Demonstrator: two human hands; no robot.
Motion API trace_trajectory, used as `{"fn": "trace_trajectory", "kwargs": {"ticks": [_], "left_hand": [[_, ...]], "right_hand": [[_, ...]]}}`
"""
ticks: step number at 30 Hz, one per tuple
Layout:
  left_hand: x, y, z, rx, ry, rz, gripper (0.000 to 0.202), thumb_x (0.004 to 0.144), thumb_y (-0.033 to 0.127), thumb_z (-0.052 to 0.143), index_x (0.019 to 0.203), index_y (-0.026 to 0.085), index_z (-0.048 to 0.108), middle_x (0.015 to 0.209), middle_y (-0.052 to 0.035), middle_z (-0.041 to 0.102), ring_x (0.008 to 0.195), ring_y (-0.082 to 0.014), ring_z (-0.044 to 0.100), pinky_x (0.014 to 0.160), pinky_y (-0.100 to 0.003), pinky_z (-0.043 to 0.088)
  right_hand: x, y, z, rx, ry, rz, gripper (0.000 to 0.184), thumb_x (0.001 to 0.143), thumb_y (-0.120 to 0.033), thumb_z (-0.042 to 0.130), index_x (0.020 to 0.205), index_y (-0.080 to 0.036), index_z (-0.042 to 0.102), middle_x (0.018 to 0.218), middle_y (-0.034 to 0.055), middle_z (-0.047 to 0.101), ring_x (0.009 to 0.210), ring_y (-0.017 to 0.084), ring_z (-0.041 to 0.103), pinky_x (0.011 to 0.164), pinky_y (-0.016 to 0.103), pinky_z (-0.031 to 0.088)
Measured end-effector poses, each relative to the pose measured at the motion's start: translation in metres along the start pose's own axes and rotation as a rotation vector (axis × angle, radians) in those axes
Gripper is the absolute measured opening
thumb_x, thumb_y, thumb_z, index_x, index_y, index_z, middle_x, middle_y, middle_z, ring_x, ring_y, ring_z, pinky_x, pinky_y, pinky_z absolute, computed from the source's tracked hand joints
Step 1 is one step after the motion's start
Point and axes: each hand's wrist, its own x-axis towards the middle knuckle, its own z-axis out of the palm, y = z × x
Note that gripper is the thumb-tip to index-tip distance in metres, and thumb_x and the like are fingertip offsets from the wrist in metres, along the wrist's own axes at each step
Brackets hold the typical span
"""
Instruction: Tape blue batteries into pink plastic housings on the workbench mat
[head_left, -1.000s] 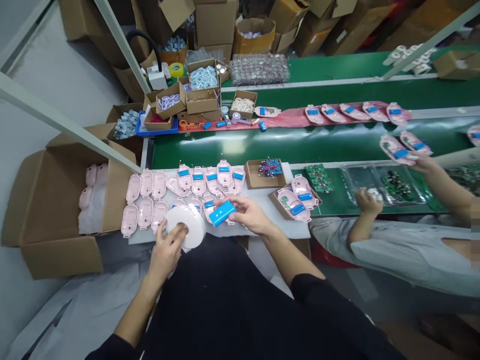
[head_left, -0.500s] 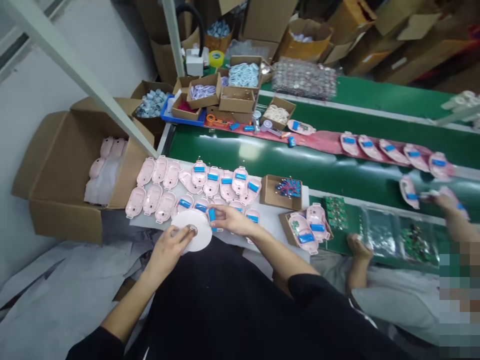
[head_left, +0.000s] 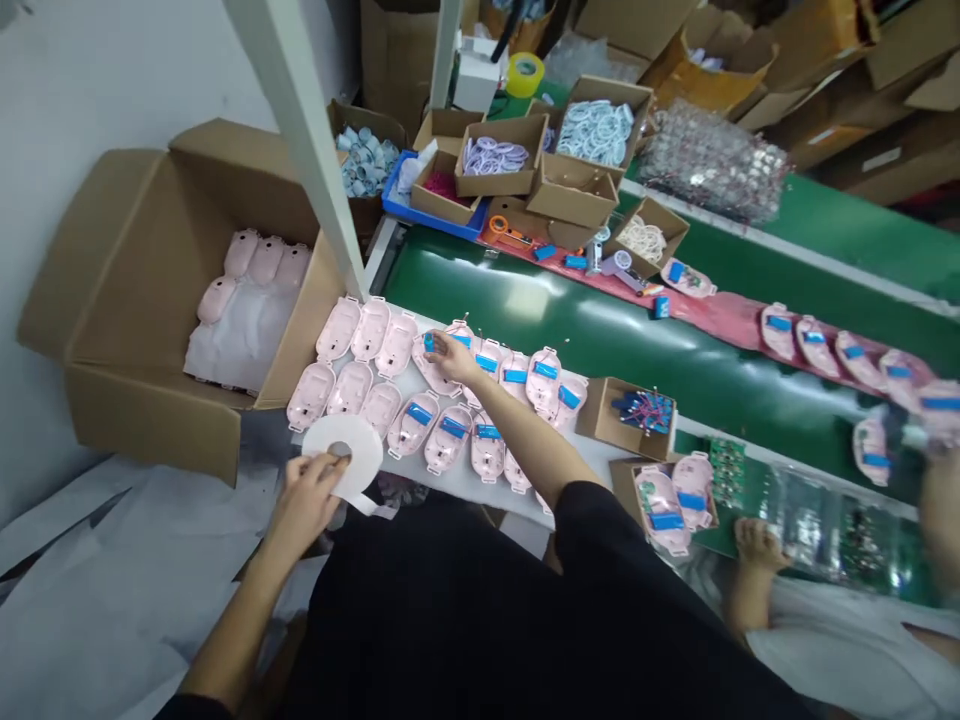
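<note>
My left hand (head_left: 309, 492) grips a roll of white tape (head_left: 360, 455) through its core, with a loose tail hanging at the lower right. Farther forward, my right hand (head_left: 452, 358) has its fingers closed on a small blue battery pack (head_left: 429, 342), right over a pink plastic shell (head_left: 431, 375) in the back row. To the left stand several bare pink shells (head_left: 351, 385). Shells to the right carry blue battery packs (head_left: 454, 427), in two rows on a white sheet (head_left: 592, 455). My right forearm covers part of these rows.
An open carton with pink shells (head_left: 217, 300) stands left, by a pale post (head_left: 307, 150). A small box of wired batteries (head_left: 630, 415) is at the right. Behind runs a green conveyor (head_left: 480, 285). A co-worker's hand (head_left: 759, 545) rests near green circuit boards (head_left: 726, 470).
My right hand has moved from beside the tape roll forward to a back-row shell, carrying the battery pack. The tape roll has shifted left with my left hand. The view has turned.
</note>
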Motion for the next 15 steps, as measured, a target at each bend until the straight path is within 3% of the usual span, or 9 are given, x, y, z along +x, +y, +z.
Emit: {"fn": "trace_trajectory", "kwargs": {"ticks": [3, 6, 11, 15], "left_hand": [[-0.017, -0.026, 0.009, -0.030, 0.024, -0.053, 0.048, 0.087, 0.017, 0.064, 0.134, 0.024, 0.070, 0.128, -0.0124, 0.069, 0.109, -0.0301, 0.053, 0.099, -0.044, 0.049], [-0.033, -0.032, 0.019, -0.058, 0.046, -0.115, 0.048, 0.086, 0.013, 0.064, 0.133, 0.022, 0.070, 0.129, -0.0122, 0.069, 0.114, -0.0304, 0.054, 0.100, -0.043, 0.047], [-0.046, -0.030, 0.029, -0.096, 0.058, -0.182, 0.046, 0.088, 0.012, 0.062, 0.133, 0.021, 0.069, 0.129, -0.0132, 0.070, 0.118, -0.0300, 0.058, 0.103, -0.042, 0.046], [-0.045, -0.026, 0.031, -0.102, 0.061, -0.205, 0.044, 0.089, 0.014, 0.063, 0.132, 0.019, 0.070, 0.130, -0.0138, 0.070, 0.117, -0.0304, 0.058, 0.103, -0.043, 0.046]], "right_hand": [[0.020, 0.016, 0.012, -0.399, -0.214, -0.070, 0.052, 0.089, -0.023, 0.071, 0.140, -0.016, 0.063, 0.130, 0.0127, 0.074, 0.117, 0.027, 0.070, 0.107, 0.040, 0.052], [0.033, 0.027, 0.006, -0.684, -0.368, -0.148, 0.054, 0.093, -0.025, 0.067, 0.146, -0.016, 0.059, 0.128, 0.0135, 0.075, 0.108, 0.028, 0.073, 0.100, 0.037, 0.053], [0.040, 0.030, 0.002, -0.880, -0.538, -0.290, 0.048, 0.097, -0.024, 0.062, 0.145, -0.020, 0.059, 0.142, 0.0134, 0.069, 0.114, 0.027, 0.071, 0.097, 0.033, 0.052], [0.039, 0.030, 0.002, -0.982, -0.565, -0.269, 0.048, 0.097, -0.022, 0.060, 0.144, -0.019, 0.059, 0.139, 0.0153, 0.070, 0.113, 0.029, 0.071, 0.094, 0.034, 0.053]]}}
